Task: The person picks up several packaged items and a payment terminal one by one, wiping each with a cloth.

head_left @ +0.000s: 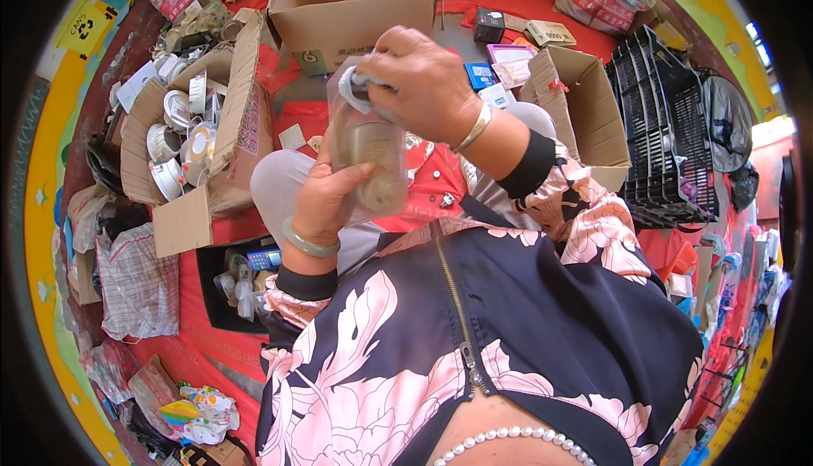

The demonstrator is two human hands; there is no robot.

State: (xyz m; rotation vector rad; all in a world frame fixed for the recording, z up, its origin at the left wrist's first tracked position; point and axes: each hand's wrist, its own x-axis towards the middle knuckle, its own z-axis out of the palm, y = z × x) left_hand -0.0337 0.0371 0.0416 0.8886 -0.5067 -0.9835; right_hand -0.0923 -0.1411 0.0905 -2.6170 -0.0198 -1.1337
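In front of my chest, a clear plastic package [371,165] with a rounded, greenish-beige inside stands roughly upright. My left hand [326,198] grips it from the left side, thumb across its front. A pale grey looped piece [351,93] shows at the package's upper end. There the fingers of my right hand [428,85] are curled closed on this piece; their tips are partly hidden and slightly blurred. Whether the loop lies inside or outside the plastic I cannot tell.
A cardboard box [193,215] with white round devices stands at left. Another cardboard box [351,22] is ahead, and a third [584,110] sits right, beside a black plastic crate [656,119]. Small boxes and cards lie between them. A black bin [216,297] stands near my left forearm.
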